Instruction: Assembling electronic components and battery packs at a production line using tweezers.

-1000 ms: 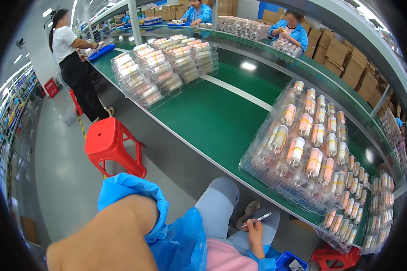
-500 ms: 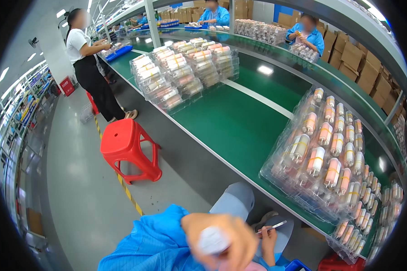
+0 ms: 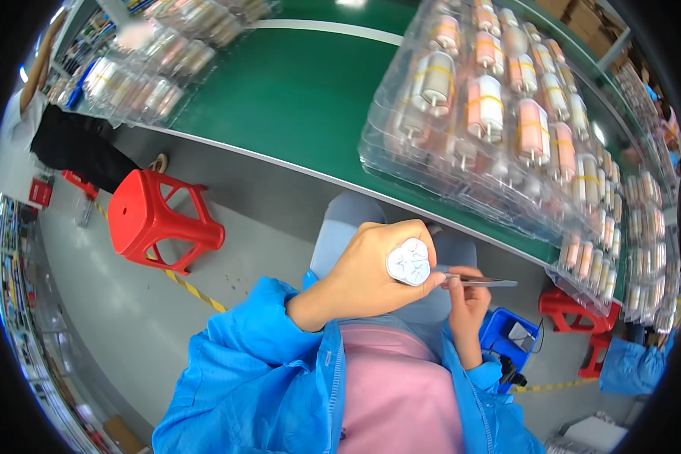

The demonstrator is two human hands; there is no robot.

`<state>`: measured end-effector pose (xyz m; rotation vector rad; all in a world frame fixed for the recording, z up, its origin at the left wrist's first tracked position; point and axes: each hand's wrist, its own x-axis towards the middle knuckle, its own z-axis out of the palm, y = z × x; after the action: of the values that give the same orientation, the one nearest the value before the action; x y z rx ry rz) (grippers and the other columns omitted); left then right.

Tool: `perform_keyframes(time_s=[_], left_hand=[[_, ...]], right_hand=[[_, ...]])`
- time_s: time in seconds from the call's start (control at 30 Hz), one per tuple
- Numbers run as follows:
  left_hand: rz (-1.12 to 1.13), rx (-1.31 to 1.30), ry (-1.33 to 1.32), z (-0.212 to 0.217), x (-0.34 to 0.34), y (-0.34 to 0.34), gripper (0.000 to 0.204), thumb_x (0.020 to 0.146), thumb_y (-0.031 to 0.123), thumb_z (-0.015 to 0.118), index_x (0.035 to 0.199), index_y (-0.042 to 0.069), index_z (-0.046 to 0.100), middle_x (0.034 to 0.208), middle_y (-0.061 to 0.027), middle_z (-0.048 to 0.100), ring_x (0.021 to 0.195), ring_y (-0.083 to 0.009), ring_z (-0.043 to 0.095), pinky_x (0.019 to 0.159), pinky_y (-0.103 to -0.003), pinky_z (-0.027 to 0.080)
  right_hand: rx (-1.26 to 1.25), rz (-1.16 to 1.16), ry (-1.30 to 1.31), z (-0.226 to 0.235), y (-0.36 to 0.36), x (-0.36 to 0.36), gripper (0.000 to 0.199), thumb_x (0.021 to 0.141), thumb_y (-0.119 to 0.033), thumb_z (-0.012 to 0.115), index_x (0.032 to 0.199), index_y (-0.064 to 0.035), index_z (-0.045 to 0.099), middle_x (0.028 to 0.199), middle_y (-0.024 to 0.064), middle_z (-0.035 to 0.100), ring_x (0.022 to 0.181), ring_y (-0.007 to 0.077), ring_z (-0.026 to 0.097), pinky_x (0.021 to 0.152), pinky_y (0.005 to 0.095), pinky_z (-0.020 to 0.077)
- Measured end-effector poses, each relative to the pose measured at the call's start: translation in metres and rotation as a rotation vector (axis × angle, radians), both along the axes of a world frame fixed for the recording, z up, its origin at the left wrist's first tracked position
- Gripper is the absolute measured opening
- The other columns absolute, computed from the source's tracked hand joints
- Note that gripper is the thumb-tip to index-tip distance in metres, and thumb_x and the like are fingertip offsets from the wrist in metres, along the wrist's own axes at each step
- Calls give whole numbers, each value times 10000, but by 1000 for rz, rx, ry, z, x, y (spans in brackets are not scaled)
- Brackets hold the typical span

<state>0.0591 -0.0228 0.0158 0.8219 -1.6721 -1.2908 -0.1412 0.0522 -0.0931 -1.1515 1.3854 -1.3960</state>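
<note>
My left hand [image 3: 367,265] is closed in a fist round a white piece with a scalloped, flower-shaped end [image 3: 409,262] marked with dark lines. That end faces up; the rest is hidden inside the fist. My right hand [image 3: 467,306] pinches a thin, flat silver-grey strip [image 3: 486,281], seen nearly edge-on and pointing right. Its inner end meets the left fingertips, beside the white piece; whether it touches the piece I cannot tell. Both hands are held over my lap, in front of the bench edge.
Clear plastic trays [image 3: 386,151] of pink and white cylinders with yellow bands are stacked on the green bench [image 3: 295,91]. More trays [image 3: 132,92] lie at far left. A red stool [image 3: 132,212] stands left, a blue bin [image 3: 499,333] beside my right arm. Another person stands far left.
The view has tilted down toward my lap. My left hand, blurred before, is now steady and has come together with my right hand at the strip.
</note>
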Motion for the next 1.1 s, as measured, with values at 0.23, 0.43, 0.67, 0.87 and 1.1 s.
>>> perform_keyframes(time_s=[0.23,0.43,0.67,0.87,1.1], left_hand=[[-33,-62,-27,-7,-14,5,207,687,51,774,729,41,572,630,-35,603,576,-105,599,514,-229,440],[-127,-5,0,-9,-18,11,228,665,65,773,748,42,562,639,-63,604,577,-156,598,510,-266,437],[-256,131,84,-6,-18,14,253,638,81,760,806,19,580,690,-126,617,598,-273,610,546,-322,462],[-353,218,125,-8,-17,15,307,630,73,760,883,-5,606,725,-123,636,647,-213,621,595,-305,473],[-406,299,160,-10,-15,15,308,631,72,764,879,-13,602,751,-108,638,666,-153,584,609,-298,468]], right_hand=[[-403,-26,-52,84,-7,12,336,898,-286,586,987,35,540,905,152,554,768,177,582,675,277,501],[-497,152,-122,111,-19,26,305,865,-271,633,944,21,591,890,171,611,778,196,591,699,284,491],[-512,318,10,114,-28,26,209,783,-178,698,868,4,640,833,131,653,749,219,592,651,312,453],[-522,351,27,113,-30,26,193,774,-166,701,863,-5,643,796,118,658,703,214,586,628,307,444],[-511,401,91,115,-32,24,188,763,-167,707,851,-13,644,784,103,658,689,205,580,612,304,436]])
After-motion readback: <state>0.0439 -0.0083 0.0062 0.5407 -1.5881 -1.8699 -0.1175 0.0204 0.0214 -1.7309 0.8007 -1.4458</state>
